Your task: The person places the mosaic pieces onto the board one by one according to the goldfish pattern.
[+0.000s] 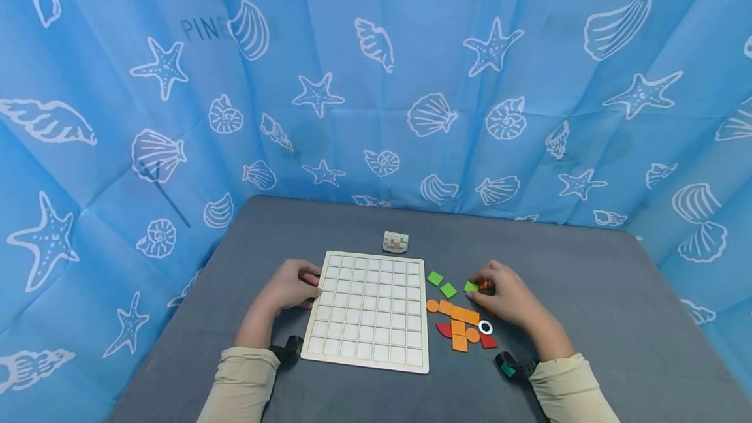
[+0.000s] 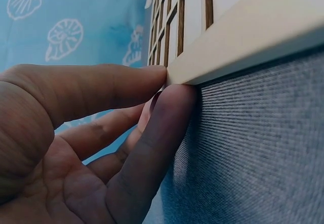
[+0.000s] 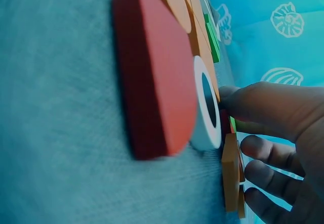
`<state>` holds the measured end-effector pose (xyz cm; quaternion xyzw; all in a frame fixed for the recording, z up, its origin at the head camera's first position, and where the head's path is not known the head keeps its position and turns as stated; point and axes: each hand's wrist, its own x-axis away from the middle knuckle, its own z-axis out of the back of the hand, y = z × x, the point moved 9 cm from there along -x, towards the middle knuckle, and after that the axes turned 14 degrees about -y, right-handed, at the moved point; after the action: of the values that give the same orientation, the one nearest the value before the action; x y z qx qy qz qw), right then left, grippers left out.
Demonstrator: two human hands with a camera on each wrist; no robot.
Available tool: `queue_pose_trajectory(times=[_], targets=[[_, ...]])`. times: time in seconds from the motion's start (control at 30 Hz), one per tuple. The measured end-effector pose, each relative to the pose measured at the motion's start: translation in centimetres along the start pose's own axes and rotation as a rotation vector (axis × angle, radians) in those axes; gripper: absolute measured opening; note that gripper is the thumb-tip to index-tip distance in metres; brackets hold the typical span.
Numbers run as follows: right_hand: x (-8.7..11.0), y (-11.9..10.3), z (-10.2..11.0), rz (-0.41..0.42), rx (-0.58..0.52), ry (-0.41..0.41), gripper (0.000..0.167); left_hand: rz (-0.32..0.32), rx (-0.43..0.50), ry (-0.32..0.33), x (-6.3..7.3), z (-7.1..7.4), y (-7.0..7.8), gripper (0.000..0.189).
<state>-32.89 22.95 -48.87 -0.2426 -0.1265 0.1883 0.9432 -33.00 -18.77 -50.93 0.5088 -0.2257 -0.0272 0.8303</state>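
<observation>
A pale wooden grid board [image 1: 369, 311] with square cells lies flat on the table. My left hand [image 1: 290, 284] is at its left edge, the thumb on the rim and a finger against its side, pinching it in the left wrist view. Right of the board, my right hand [image 1: 506, 292] holds a green square tile [image 1: 472, 286] between thumb and index finger; the grip is partly hidden. Orange tiles [image 3: 230, 173] lie under its other fingers. Near the thumb are a white ring with a dark centre [image 3: 206, 102] and a red quarter-round piece [image 3: 157, 77].
Two more green tiles [image 1: 449, 290] lie between board and right hand. Orange squares [image 1: 459, 313], orange discs [image 1: 432, 305] and another red piece [image 1: 444, 329] cluster nearby. A small patterned card [image 1: 395, 242] is behind the board. A blue shell-print curtain [image 1: 376, 83] hangs behind the grey table [image 1: 587, 279].
</observation>
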Motion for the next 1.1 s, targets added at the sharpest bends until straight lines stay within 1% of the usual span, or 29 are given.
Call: queue_pose_trajectory(times=[0.23, 0.43, 0.53, 0.63, 0.77, 0.97, 1.1], targets=[[0.1, -0.3, -0.2, 0.005, 0.008, 0.003, 0.019, 0.001, 0.011, -0.006, 0.1, -0.1, -0.2, 0.040], [0.2, -1.0, 0.2, 0.023, 0.029, 0.033, 0.020, -0.004, 0.015, 0.003, 0.1, -0.2, -0.2, 0.041], [0.2, -1.6, 0.5, 0.037, 0.022, 0.047, 0.019, -0.010, 0.016, 0.002, 0.1, -0.2, -0.1, 0.040], [0.1, -2.7, 0.6, 0.060, 0.000, 0.048, 0.019, -0.013, 0.018, 0.000, 0.1, -0.3, -0.1, 0.040], [-0.9, -4.6, 0.2, 0.079, -0.015, 0.023, 0.019, -0.012, 0.015, 0.007, 0.1, -0.2, 0.0, 0.039], [-2.7, -7.5, -1.6, 0.120, -0.013, -0.036, 0.019, -0.008, 0.008, 0.010, 0.1, -0.1, 0.0, 0.039], [-3.4, -8.7, -2.9, 0.152, -0.013, -0.077, 0.020, -0.006, 0.010, 0.002, 0.0, -0.2, -0.1, 0.039]])
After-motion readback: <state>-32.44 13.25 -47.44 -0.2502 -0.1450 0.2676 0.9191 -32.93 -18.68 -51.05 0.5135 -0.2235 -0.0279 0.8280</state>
